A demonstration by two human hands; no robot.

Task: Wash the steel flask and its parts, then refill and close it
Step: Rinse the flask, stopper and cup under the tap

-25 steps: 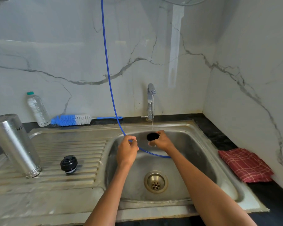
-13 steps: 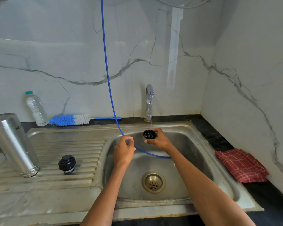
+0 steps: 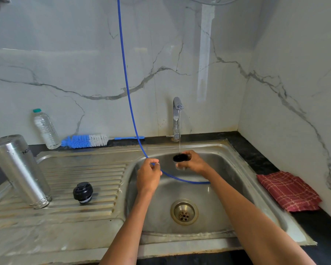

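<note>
1. The right hand [image 3: 194,163] holds a small black cap [image 3: 180,157] under the tap [image 3: 177,119], fingers curled round it; a thin stream of water falls onto the cap.
2. The left hand [image 3: 149,175] is over the basin of the sink [image 3: 237,169], fingers curled, and it seems to pinch the blue hose [image 3: 129,96] at its fingertips (the contact itself is small and hard to see).
3. The hose comes down from above the picture, passes the left hand, and curves behind the right forearm.
4. The flask [image 3: 19,169] stands upside down and tilted on the ribbed drainboard, at the far left, mouth down.
5. A black stopper [image 3: 83,192] stands on the same drainboard, just right of the flask and apart from it.
6. On the dark desk [image 3: 256,150] behind the sink lies a blue and white brush [image 3: 85,140], with a plastic bottle [image 3: 45,129] upright beside its bristle end.
7. A red checked cloth [image 3: 289,191] lies on the desk right of the sink.
8. The drain [image 3: 184,212] is in the middle of the basin, between the two forearms.
</note>
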